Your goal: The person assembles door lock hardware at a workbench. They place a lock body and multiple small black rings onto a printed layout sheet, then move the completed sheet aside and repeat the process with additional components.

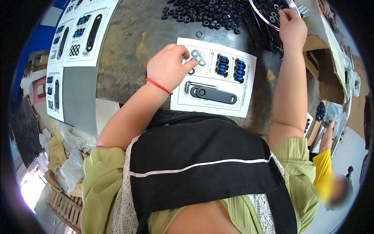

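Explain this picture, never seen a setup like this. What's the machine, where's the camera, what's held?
No machine: these are a person's bare hands. The one picture comes from a wide fisheye camera on the head, looking down, so straight edges bend.

On the worktable lies a printed card bearing washers, dark screws with blue bands, hex keys and a dark, long part. Beyond it sits a pile of black nuts.

The left hand has its fingertips at the washers; the right hand is at a round, shiny-rimmed container. Whether either grips anything, I can't tell.

The yellow sleeve belongs to someone else.
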`<state>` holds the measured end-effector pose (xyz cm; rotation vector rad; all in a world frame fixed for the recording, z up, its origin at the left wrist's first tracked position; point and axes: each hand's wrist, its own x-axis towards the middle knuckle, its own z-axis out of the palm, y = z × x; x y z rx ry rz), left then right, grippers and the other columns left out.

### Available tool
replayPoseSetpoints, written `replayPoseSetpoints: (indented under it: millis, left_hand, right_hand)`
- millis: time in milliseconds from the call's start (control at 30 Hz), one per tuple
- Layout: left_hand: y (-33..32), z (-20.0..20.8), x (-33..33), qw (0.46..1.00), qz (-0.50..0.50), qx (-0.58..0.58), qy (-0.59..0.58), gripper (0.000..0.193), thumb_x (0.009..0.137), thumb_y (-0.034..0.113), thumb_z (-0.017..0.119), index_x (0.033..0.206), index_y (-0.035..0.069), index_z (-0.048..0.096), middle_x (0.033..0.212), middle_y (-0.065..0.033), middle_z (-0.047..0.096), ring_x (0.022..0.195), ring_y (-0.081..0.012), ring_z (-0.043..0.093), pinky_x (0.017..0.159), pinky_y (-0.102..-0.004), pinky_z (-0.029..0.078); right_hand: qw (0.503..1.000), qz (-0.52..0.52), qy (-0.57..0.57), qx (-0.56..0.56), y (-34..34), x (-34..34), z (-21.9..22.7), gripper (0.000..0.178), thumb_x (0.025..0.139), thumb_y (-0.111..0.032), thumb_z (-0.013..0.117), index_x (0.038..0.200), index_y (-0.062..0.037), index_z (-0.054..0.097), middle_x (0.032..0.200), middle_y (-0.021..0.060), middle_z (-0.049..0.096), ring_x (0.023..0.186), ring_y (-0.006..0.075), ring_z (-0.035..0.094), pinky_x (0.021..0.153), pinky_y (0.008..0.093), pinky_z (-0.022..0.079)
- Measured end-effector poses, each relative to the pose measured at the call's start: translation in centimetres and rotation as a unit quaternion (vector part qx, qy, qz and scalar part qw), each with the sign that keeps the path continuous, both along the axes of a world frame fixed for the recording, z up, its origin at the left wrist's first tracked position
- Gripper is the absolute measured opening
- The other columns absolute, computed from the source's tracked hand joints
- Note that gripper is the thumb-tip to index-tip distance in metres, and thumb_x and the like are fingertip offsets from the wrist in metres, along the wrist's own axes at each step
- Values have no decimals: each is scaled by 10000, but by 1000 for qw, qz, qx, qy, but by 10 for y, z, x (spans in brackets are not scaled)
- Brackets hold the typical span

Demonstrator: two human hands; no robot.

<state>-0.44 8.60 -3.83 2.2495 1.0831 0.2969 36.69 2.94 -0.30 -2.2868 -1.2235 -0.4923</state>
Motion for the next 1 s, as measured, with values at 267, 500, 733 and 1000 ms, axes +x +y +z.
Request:
replayPoseSetpoints:
  millis: [267,500,733,1000]
  left_hand:
    - [-2,-2,-3,999,-23,33,1,197,801,259,755,907,96,720,852,-48,641,784,-207,650,670,-342,504]
    - [7,2,-9,998,-10,-23,-54,131,784,160,764,853,61,713,804,-60,623,688,-198,610,637,-315,492]
    - [4,-9,-10,987,-97,44,-120,150,750,138,785,875,68,741,799,-57,647,646,-167,598,593,-275,477]
    - [2,1,-27,993,-77,13,-93,140,779,190,755,908,133,754,823,-34,639,737,-219,630,651,-335,503]
  right_hand:
    - [999,35,-7,15,4,-1,4,281,889,-321,673,1040,-92,734,874,108,726,808,258,688,746,340,526]
    - [952,209,203,-96,-30,-139,12,176,867,-204,695,979,-73,732,836,88,706,735,216,665,712,309,516]
    - [892,230,182,-345,-53,-216,-5,199,879,-239,589,874,-79,706,895,110,696,832,304,681,725,441,545]
    - [924,225,191,-244,-56,-228,-11,148,863,-230,634,925,-112,696,882,83,692,821,291,682,693,421,547]
